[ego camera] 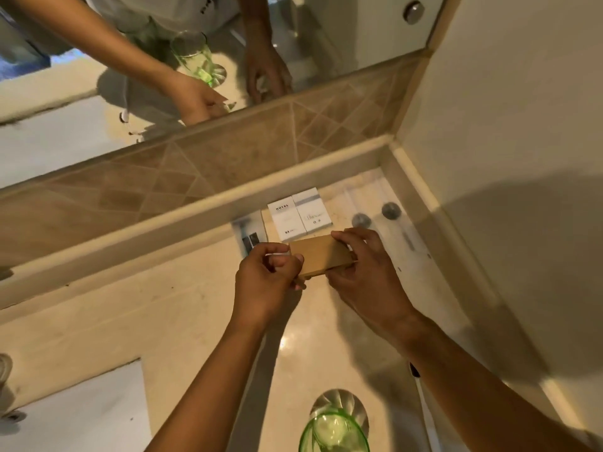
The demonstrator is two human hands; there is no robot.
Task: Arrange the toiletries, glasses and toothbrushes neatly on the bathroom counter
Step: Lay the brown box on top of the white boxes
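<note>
I hold a flat brown cardboard box [321,254] just above the beige counter [182,324]. My left hand [267,278] pinches its left end and my right hand [365,272] grips its right end. Right behind the box, two white toiletry boxes [298,215] lie side by side against the back ledge. A razor in a clear wrapper [247,236] lies to their left. Two wrapped items with round grey ends [390,212] lie to their right, near the corner. A green drinking glass [334,430] stands on a silver coaster at the bottom edge.
A tiled backsplash [228,164] and a mirror [163,60] rise behind the counter; the mirror reflects my arms and the green glass. A wall [505,158] closes the right side. The white sink basin [71,415] sits at bottom left.
</note>
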